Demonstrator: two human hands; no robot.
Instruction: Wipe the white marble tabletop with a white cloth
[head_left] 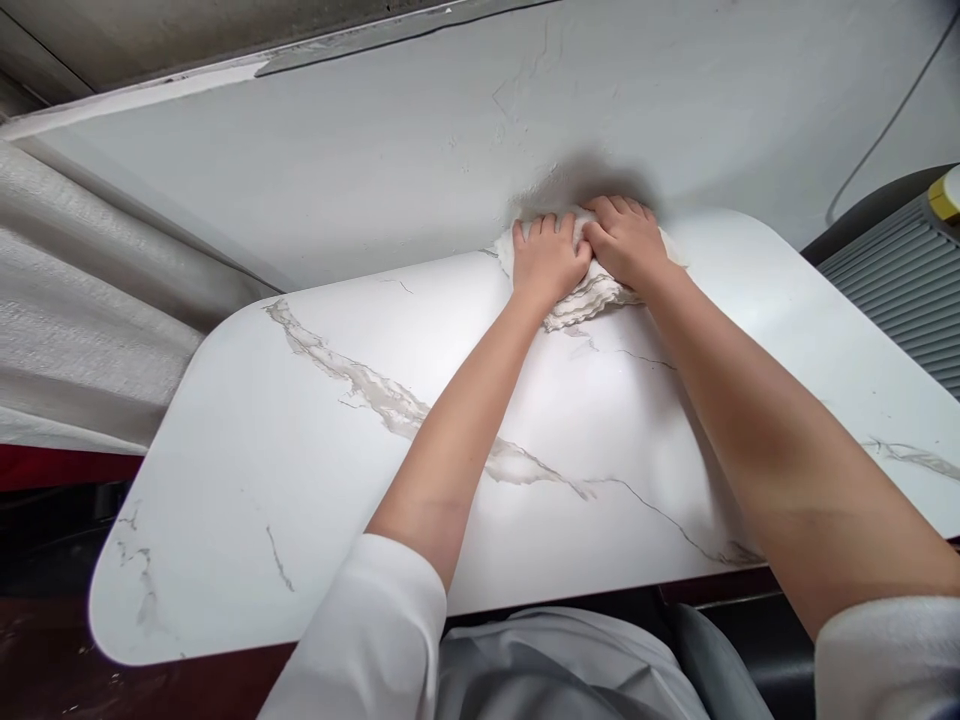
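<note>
A crumpled cream-white cloth with a ruffled near edge lies at the far edge of the marble-patterned white tabletop, against the wall. My left hand rests palm down on the left part of the cloth, its fingers spread and pointing toward the wall. Beside it, my right hand presses on the cloth from above with its fingers stretched forward. The thumbs of both hands come close together over the middle of the cloth. Its parts under the palms are hidden.
A pale wall with flaking patches borders the far table edge. Folded light fabric hangs at the left. A grey ribbed object with a yellow part stands at the right, below a thin cable.
</note>
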